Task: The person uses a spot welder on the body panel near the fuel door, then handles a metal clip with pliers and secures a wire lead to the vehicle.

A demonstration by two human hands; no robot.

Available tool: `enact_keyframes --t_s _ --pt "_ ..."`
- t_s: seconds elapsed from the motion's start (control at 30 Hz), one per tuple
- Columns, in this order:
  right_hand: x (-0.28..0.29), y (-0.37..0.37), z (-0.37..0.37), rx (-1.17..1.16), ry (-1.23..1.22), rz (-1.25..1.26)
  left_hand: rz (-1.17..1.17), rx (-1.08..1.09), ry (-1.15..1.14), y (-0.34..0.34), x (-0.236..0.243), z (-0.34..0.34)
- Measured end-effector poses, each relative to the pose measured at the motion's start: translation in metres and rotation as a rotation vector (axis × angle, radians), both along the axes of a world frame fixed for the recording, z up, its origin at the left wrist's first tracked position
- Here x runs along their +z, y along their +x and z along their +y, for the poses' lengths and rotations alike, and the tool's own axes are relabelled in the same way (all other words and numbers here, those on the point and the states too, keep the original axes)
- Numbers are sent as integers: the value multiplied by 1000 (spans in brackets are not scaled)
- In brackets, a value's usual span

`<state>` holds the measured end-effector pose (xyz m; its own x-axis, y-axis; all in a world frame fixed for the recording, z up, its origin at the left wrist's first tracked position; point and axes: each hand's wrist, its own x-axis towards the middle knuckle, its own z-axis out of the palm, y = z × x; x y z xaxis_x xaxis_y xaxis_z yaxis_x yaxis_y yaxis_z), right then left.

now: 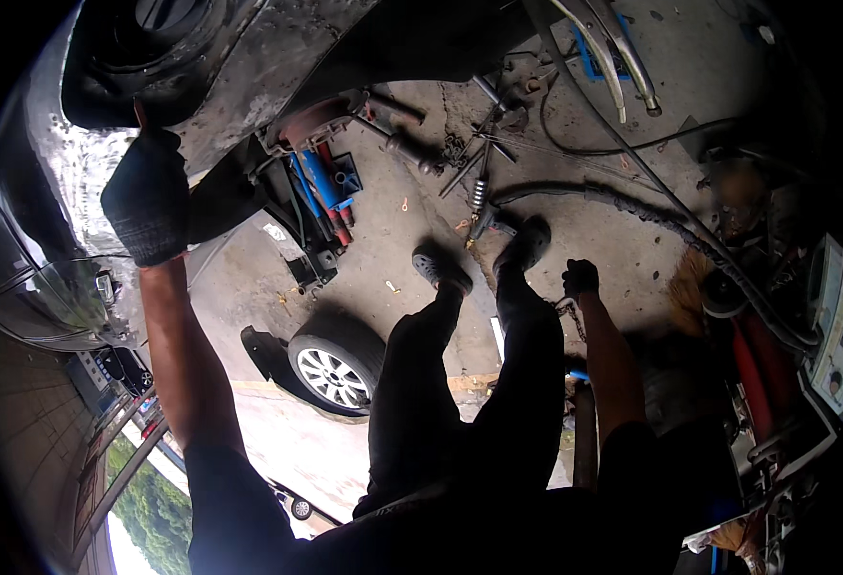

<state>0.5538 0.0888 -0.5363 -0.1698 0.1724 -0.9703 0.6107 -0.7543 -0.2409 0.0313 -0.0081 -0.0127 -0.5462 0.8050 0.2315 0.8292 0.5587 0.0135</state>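
My gloved left hand [145,196] is raised against the scraped, dull metal car body panel [86,153], just below a dark recessed opening [158,57]. A reddish finger-like tip pokes up from it toward the recess; the other fingers are too dark to make out. My gloved right hand [579,280] is down to the right of my legs, closed on a metal chain [579,321] that hangs below it.
My feet stand on stained concrete [402,220]. Around them lie blue-and-red hydraulic rams [321,182], several tools [484,125], a loose wheel [335,369] and a thick hose [613,199]. A red machine [757,364] is at right; parked cars and trees show beyond.
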Motion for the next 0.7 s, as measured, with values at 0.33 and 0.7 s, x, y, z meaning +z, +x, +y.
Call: enact_keyframes --t_s 0.33,0.7 --pt "-120 -19 -14 194 342 191 -1562 342 622 53 -295 -89" --pt "-221 -208 -99 1655 1362 1076 -495 -21 -477 54 -689 -285"
